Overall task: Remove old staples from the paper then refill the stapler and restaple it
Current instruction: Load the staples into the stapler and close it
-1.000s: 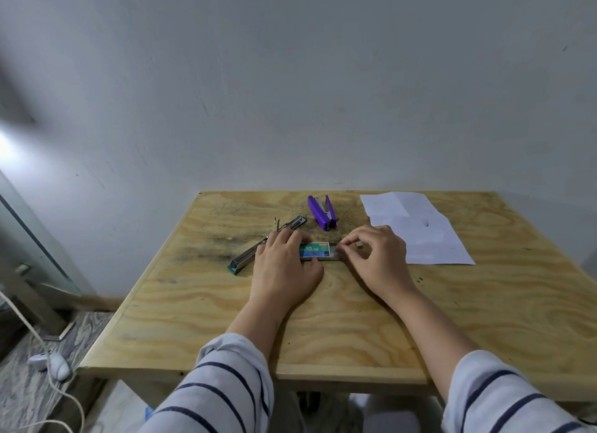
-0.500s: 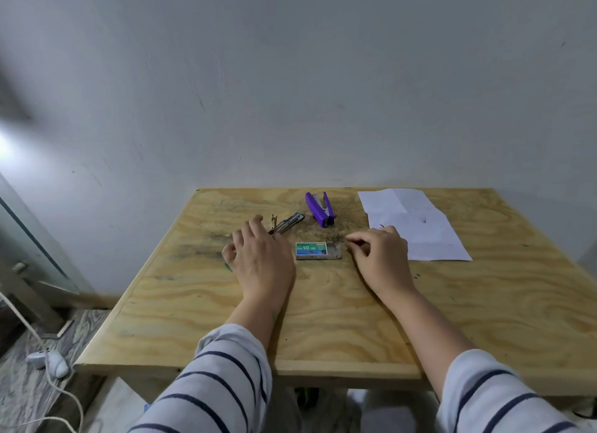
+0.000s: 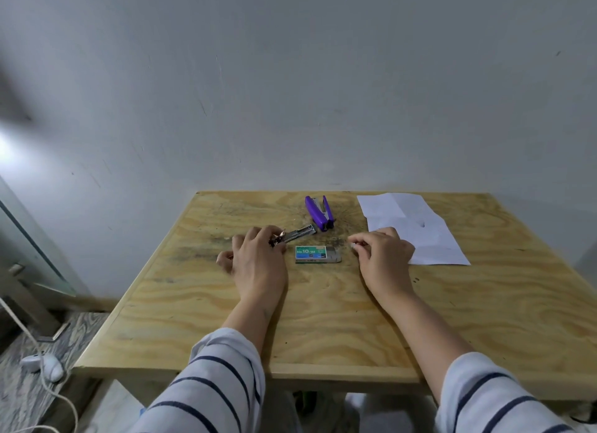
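Since the earlier frames, the left hand (image 3: pixel 255 261) is sliding off the staple box (image 3: pixel 316 254) and over to the metal stapler (image 3: pixel 295 234), which is now lying with its far end pointing toward the purple staple remover (image 3: pixel 318 213). Its fingers (image 3: pixel 274 235) are curling round the near end of the stapler and appear to be gripping it, though the hand is hiding the rest of that end. The right hand (image 3: pixel 382 255) is drawing back from the box and is hovering just right of it, thumb and forefinger pinching together on something small and pale; it looks like a strip of staples, but it is too small to tell for sure.

The box is sitting on the desk (image 3: pixel 323 319) between the two hands, its tray pushed partly out on the right. The paper (image 3: pixel 416 229) is lying flat at the far right, touching the back of the right hand's knuckles in this view, and whether any staples are left in it cannot be seen from here.

By my reading, the refill step is beginning. Trouble could be coming from the pinch: a thin strip held only at the fingertips may be snapping or slipping as it travels toward the stapler. The stapler is being held at one end only, so it may be pivoting on the desk when the strip is pressed in. The half-open box is also sitting in the path between the hands and could be getting knocked and spilling.
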